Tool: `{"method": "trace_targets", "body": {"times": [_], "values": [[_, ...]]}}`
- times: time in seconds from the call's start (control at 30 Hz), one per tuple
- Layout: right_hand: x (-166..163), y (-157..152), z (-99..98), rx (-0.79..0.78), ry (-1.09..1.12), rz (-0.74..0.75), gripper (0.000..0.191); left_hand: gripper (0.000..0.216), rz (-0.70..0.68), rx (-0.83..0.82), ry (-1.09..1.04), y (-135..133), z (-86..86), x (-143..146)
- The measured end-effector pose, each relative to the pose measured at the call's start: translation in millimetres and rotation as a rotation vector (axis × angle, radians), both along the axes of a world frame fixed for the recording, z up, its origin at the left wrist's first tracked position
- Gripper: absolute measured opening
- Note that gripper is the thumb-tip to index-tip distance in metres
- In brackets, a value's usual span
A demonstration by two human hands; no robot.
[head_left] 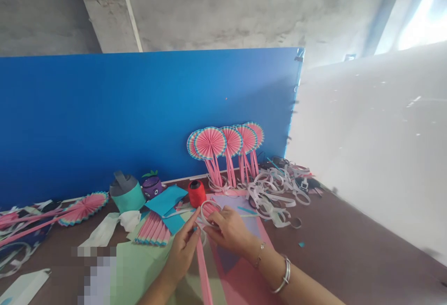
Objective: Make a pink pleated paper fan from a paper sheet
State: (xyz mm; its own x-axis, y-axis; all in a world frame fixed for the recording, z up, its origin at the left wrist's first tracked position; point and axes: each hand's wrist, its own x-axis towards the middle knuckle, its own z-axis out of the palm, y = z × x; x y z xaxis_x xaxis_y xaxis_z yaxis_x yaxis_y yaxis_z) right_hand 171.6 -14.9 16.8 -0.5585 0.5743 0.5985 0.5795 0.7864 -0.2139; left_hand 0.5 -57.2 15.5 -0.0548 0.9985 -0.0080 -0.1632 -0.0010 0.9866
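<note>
My left hand (pixel 183 248) pinches a small bit near the top of a long pink paper strip (pixel 203 272) that runs toward me. My right hand (pixel 228 229), with bracelets on the wrist, holds a white tape ring (pixel 206 210) against a folded pink pleated fan piece. Both hands meet over pink and green paper sheets (pixel 139 267) on the brown table. A pleated pink fan section (pixel 152 230) lies just left of the hands.
Several finished pink paper fans (pixel 225 144) lean on the blue board (pixel 139 114). A red thread spool (pixel 196 193), a teal tape roll (pixel 126 194), a purple cup (pixel 152 186) and blue paper (pixel 166 200) sit behind the hands. White backing strips (pixel 275 193) pile at right beside a white wall.
</note>
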Motion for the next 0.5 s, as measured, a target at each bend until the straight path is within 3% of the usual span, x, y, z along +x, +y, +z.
{"method": "trace_targets", "body": {"times": [0.5], "values": [[1.8,4.1,-6.9,-0.059,0.021,-0.118,0.016,0.038,-0.072,0.205,0.252,1.4,-8.0,-3.2]]}}
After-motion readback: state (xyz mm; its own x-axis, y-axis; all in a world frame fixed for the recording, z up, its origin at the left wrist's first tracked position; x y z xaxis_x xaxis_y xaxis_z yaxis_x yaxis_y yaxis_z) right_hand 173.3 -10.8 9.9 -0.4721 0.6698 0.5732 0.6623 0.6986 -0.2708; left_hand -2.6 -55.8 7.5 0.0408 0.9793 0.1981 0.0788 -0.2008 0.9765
